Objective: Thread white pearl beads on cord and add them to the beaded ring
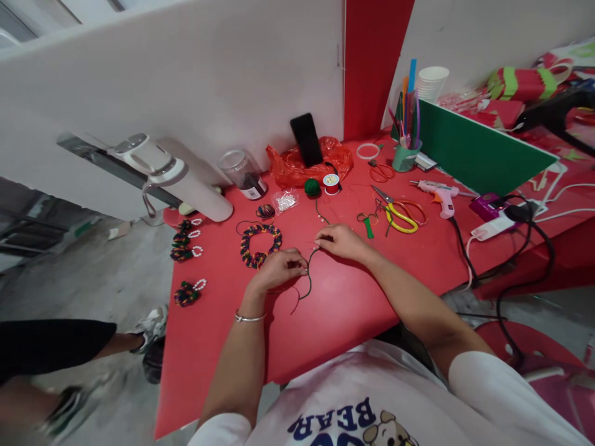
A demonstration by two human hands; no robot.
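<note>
Our white shirt (418, 384) comes nearest. Over the red counter (344, 310), thin, dark green cord (310, 284) curves between our hands; left hand (281, 269) and right hand (341, 243) each have the grip closed on it, backs upward. Green cup (404, 159) holds colourful sticks (411, 114); clear jar (242, 175) shows something dark low down.

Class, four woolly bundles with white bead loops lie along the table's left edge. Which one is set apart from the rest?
The bundle nearest the person's body: a wide gap separates it from the other three, which cluster close together.
</note>
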